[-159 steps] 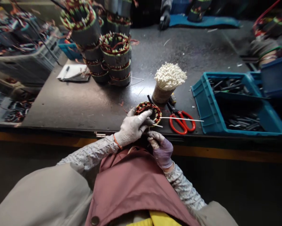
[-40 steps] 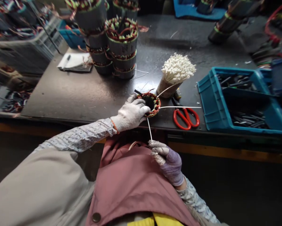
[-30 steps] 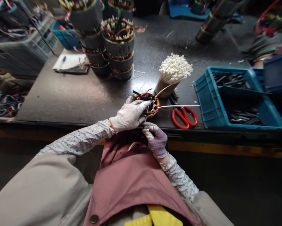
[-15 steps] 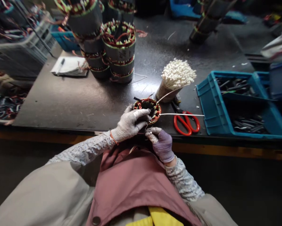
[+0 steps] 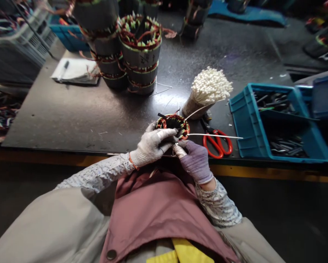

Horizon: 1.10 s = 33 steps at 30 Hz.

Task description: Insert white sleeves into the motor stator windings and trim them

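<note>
At the table's front edge sits a motor stator (image 5: 185, 128), a ring of red-brown windings with yellow-green slot pieces and a dark bore. My left hand (image 5: 153, 144), in a whitish glove, grips its left and near side, fingers across the opening. My right hand (image 5: 195, 160), in a purple glove with pale fingertips, is closed at the stator's near rim, pinching a thin white cord that its fingers mostly hide. One white cord (image 5: 216, 136) sticks out rightward from the ring; another slants up and right. Beside them lie red-handled scissors (image 5: 218, 144), their blades pointing away.
A bundle of white cords (image 5: 212, 86) stands upright in a holder behind the stator. To the right, a blue divided bin (image 5: 243, 128) holds dark sleeve-like pieces. Stacked larger stators (image 5: 142, 56) and a paper pad with a pen (image 5: 76, 71) are at back left.
My right hand has moved up and inward from just below the stator to its near rim. My left hand keeps its grip. The view has shifted slightly.
</note>
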Available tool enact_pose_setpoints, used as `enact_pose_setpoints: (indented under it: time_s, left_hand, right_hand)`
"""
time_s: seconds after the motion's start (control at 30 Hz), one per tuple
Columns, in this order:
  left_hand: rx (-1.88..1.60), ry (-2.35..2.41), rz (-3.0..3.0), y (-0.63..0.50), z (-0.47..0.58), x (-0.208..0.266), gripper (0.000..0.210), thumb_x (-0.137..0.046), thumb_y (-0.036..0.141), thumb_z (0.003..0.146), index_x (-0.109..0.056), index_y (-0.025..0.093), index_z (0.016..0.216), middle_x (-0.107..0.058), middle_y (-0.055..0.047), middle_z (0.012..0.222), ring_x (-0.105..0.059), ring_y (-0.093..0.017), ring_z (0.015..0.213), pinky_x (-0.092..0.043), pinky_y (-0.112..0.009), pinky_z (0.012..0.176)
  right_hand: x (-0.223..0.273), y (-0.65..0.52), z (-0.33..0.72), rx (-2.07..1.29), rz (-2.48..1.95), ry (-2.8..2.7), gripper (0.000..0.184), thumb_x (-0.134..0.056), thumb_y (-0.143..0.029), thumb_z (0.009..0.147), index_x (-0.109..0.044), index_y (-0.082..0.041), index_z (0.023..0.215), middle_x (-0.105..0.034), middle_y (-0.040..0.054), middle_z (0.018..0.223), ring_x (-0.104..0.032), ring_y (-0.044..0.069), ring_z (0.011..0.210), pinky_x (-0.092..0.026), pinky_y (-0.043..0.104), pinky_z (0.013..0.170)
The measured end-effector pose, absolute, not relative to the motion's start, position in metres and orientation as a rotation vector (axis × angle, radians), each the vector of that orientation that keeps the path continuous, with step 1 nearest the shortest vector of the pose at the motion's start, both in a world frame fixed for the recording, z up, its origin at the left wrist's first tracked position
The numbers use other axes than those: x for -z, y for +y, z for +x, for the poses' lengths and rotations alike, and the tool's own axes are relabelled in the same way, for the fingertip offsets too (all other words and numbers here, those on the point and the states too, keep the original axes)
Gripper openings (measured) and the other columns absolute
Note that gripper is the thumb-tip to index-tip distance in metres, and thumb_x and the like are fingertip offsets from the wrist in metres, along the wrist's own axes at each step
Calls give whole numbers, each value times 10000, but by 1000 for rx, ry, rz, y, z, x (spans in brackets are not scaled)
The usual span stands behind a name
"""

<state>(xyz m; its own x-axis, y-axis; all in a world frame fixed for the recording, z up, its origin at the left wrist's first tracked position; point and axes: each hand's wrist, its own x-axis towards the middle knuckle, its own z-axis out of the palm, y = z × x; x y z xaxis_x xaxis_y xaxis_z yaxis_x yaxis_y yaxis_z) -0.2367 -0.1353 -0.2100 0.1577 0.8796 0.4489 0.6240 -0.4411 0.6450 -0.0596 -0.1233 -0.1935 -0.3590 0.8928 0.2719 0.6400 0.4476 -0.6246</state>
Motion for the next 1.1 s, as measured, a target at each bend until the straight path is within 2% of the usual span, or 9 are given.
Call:
enact_pose_setpoints:
  time_s: [0.5,0.67,0.9,1.0,1.1]
  left_hand:
    - [-1108,1459,2122,-135,-237,212,319,-570,254,855,-598,214,1171,-720,-29,1068,-670,-176,997,-312,-412,1123]
    - [-1116,1453,2127,-135,-237,213,327,-566,251,848,-599,210,1171,-717,-35,1079,-676,-177,983,-299,-421,1131]
    - [-1130,1449,2121,-136,-236,212,306,-561,242,858,-608,208,1158,-729,-36,1047,-672,-179,1003,-314,-427,1124]
    - [-1160,1431,2129,-136,-236,212,310,-556,218,849,-605,202,1155,-725,-39,1062,-674,-177,994,-326,-434,1112]
    - [-1160,1432,2139,-136,-236,212,313,-561,210,842,-602,200,1152,-726,-39,1058,-679,-179,975,-326,-447,1107]
  right_hand:
    - [182,-126,-63,-783,-1388,-2034,209,-593,-356,795,-693,-184,733,-693,34,647,-612,146,574,-464,249,591]
    - [183,-122,-65,-966,-1443,-1968,244,-602,-389,765,-658,-179,653,-668,31,608,-583,145,553,-449,254,562]
    - [177,-125,-63,-914,-1424,-1978,224,-607,-375,767,-665,-176,683,-665,22,612,-578,138,557,-446,252,576]
    - [183,-121,-65,-988,-1437,-1962,272,-604,-398,780,-623,-177,622,-636,14,565,-560,137,534,-431,250,547]
    - [190,-121,-64,-946,-1441,-2022,295,-580,-419,815,-641,-176,659,-649,16,583,-564,136,528,-427,246,541]
